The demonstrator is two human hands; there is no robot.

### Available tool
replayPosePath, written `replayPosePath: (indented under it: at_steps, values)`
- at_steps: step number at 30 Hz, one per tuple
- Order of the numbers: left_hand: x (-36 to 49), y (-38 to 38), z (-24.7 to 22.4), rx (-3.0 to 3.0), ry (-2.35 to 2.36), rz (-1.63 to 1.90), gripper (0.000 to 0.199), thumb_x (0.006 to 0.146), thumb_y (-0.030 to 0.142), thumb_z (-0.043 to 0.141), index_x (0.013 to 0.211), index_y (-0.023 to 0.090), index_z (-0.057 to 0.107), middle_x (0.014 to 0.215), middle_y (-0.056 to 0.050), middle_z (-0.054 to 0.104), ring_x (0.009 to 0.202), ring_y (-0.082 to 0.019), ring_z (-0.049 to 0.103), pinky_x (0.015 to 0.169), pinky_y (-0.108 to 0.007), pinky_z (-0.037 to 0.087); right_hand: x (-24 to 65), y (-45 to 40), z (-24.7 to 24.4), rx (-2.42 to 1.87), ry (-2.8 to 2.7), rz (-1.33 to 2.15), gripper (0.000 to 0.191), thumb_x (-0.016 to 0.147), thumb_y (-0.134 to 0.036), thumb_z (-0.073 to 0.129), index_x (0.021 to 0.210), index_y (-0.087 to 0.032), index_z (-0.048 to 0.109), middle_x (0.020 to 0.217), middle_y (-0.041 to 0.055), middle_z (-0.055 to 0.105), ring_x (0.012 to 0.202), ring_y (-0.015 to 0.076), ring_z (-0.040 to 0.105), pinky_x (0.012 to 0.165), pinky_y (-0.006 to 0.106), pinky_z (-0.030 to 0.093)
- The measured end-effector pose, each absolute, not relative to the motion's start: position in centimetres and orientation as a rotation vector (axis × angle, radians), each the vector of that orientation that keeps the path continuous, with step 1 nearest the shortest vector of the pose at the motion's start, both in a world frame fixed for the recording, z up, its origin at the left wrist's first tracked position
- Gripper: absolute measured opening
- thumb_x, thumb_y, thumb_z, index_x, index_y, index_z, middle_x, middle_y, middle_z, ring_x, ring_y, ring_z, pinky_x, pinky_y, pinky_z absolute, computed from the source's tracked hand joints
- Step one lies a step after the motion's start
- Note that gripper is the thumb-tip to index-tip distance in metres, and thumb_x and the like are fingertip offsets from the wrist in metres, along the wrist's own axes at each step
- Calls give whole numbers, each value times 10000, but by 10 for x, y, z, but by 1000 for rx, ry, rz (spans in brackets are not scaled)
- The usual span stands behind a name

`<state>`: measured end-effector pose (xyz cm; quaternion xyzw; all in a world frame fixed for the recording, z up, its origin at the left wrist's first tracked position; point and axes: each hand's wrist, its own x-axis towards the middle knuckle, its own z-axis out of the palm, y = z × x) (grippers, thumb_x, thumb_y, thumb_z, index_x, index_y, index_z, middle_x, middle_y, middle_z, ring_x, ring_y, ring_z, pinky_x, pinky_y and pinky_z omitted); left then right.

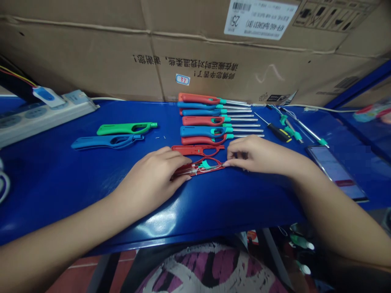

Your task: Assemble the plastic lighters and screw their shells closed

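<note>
My left hand (159,173) is closed around the handle end of an opened red lighter half-shell (210,168), pressed down near the blue tabletop. Inside the shell lie a clear fuel tank, a teal trigger (205,164) and thin wires. At the shell's nozzle end, my right hand (249,154) has thumb and fingers pinched; whatever sits between the tips is too small to make out. Just behind lies the matching red half-shell (198,150). A row of red and blue long-nosed lighters (203,131) with metal tubes lies farther back.
Green (125,128) and blue shells (105,142) lie to the left, beside tiny pins. A screwdriver (277,132), loose metal tubes (311,132) and a phone (336,171) are on the right. A power strip (45,114) is far left; a cardboard box (116,61) stands behind.
</note>
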<state>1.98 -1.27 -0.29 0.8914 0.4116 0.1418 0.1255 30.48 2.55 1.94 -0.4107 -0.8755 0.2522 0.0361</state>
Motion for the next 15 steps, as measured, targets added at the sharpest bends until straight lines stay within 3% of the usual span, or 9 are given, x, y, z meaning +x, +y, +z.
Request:
replayPosePath:
  at_steps: [6, 15]
  values:
    - [20, -14, -6, 2564, 1173, 476, 196, 920, 254, 679, 1097, 181, 718, 995, -54, 728, 949, -243, 656, 799, -363, 529, 303, 30, 10, -1516, -2388, 1227, 332, 840, -480, 706, 744, -179, 604, 531, -48, 562, 467, 92, 508, 512, 233, 373]
    - [21, -13, -3, 2518, 1167, 510, 106, 914, 230, 669, 1001, 173, 689, 940, -43, 728, 877, -229, 680, 748, -337, 516, 303, 30, 9, -1676, -2299, 1395, 388, 787, -520, 737, 710, -196, 537, 555, -59, 534, 449, 89, 501, 441, 223, 355]
